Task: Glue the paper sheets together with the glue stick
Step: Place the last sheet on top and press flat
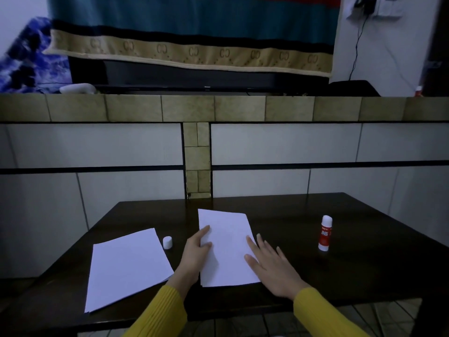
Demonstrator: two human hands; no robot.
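Note:
White paper sheets (226,244) lie stacked in the middle of the dark table (303,210). My left hand (195,256) rests on their left edge, fingers and thumb laid over the top sheet. My right hand (272,266) lies flat and spread on the right edge. A second stack of white paper (126,268) sits to the left, angled. The red-and-white glue stick (324,233) stands upright to the right, uncapped. Its white cap (167,242) stands between the two paper stacks.
A tiled wall with a tan ledge (189,108) rises right behind the table. The table's front edge runs just under my yellow sleeves (160,312), with tiled floor below.

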